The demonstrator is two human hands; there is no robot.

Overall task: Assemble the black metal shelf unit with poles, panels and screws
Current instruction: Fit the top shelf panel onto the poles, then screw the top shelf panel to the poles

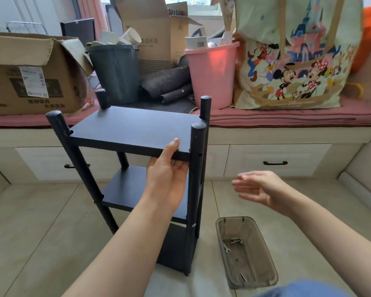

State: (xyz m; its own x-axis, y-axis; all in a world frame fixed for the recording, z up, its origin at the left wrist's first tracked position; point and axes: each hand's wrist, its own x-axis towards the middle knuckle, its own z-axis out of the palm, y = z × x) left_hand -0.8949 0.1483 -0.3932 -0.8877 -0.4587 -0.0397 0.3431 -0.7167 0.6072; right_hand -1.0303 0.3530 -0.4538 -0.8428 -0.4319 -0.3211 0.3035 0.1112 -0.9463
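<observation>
Nearest, low and right on the tiled floor [41, 221]: a clear plastic tray [263, 273] holding a few loose screws [236, 240], a small spanner [226, 248] and one more small metal piece at its near end. Just left of the tray, standing upright on the floor: the black metal shelf unit [135, 189], four poles with a bottom panel [174, 247], a middle panel [124, 189] and a top panel [135, 129] in place; a silver screw head [193, 225] visible on the near right pole [196, 168] at middle-panel height, and empty-looking holes on that same pole beside the top panel. Left hand [166, 179] grasping the near edge of the top panel close to that pole, thumb over the top face, fingers [181, 167] curled beneath. Right hand [261, 188] in mid-air between tray and pole, touching nothing, palm turned inward, fingers released and loosely extended toward the shelf. Probably the fixing of the top panel, late in the assembly. Next move likely: fetching a screw and the spanner from the tray, with the panel kept level at the holes meanwhile. Beyond, a pink-cushioned window seat [287, 116] over white drawers [276, 161], carrying cardboard boxes [30, 71], a grey bin [116, 71], a pink bucket [212, 73] and a cartoon-print tote bag [298, 61].
</observation>
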